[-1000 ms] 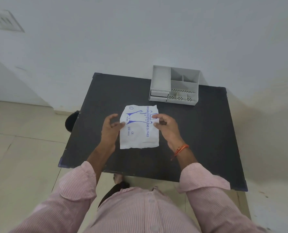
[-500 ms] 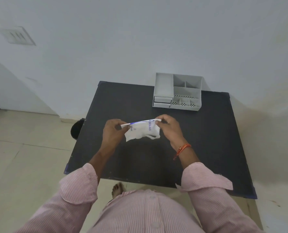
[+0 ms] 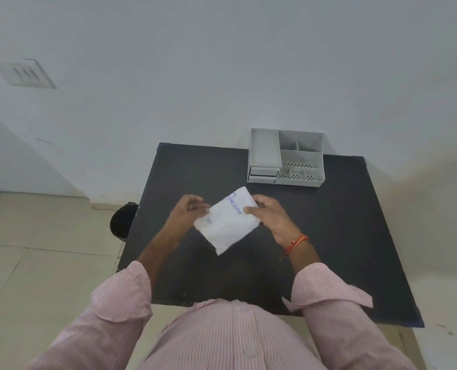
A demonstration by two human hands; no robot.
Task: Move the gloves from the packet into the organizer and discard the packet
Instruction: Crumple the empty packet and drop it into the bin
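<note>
A white packet [image 3: 226,222] with blue print is held up above the black table [image 3: 342,236], turned at a slant. My left hand [image 3: 186,212] pinches its left edge and my right hand [image 3: 271,216] grips its upper right corner. The gloves inside do not show. A grey organizer [image 3: 286,158] with several open compartments and a small drawer stands at the table's far edge against the wall, beyond my right hand.
A black bin [image 3: 123,221] sits on the tiled floor just left of the table. A white wall rises behind the table. My pink striped sleeves fill the bottom of the view.
The packet was lying flat on the table under both hands. It has since been lifted and turned, so its broad face tilts toward me.
</note>
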